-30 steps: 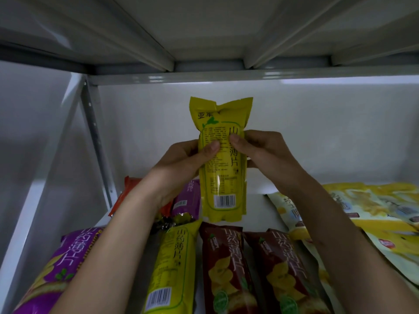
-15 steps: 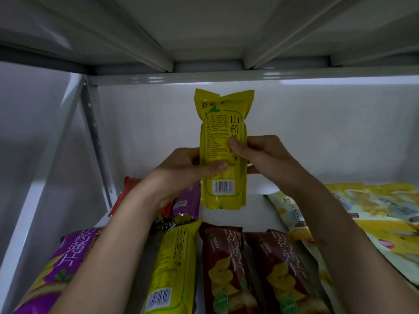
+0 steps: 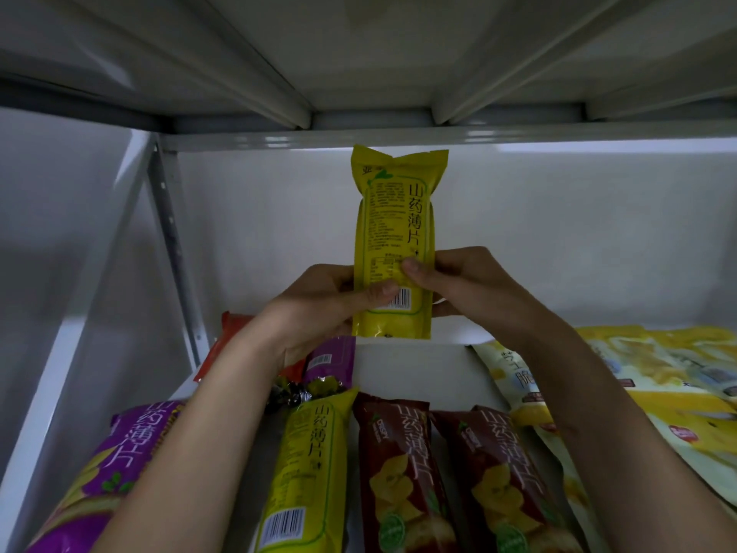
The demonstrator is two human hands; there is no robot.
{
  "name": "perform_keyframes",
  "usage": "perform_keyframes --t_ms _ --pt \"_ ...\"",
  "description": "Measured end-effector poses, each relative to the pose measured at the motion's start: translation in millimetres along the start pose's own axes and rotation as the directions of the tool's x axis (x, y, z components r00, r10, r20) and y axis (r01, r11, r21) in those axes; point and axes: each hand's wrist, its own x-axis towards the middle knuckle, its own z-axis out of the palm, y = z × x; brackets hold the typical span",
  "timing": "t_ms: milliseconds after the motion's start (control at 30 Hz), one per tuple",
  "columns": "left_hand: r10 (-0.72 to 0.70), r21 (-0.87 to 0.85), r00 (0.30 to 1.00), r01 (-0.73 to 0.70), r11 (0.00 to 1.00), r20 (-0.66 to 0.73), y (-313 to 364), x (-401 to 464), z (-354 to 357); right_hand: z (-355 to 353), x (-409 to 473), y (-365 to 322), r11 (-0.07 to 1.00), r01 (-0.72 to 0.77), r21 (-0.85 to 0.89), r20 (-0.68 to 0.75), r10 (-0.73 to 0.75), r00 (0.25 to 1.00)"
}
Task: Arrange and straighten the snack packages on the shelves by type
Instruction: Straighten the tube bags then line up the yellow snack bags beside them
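Your left hand (image 3: 319, 309) and right hand (image 3: 466, 285) both pinch the yellow yam-chip pack (image 3: 395, 241) near its lower end, thumbs on its face. Pack upright, long axis 12-to-6, raised above the shelf (image 3: 410, 365). Matching yellow pack (image 3: 307, 468) lies at 7, nearer your left.

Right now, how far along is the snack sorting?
Done: two brown packs lie side by side. In hand: both hands hold a yellow pack upright. Left: a second yellow pack, purple packs and an orange one lie mixed.
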Motion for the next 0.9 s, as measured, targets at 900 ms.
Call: perform_keyframes --t_ms 900 --pt "0.153 -0.178 0.906 -0.238 0.955 -0.394 5 9 -8 14 1 3 0.997 -0.032 -0.075 0.174 0.045 0.984"
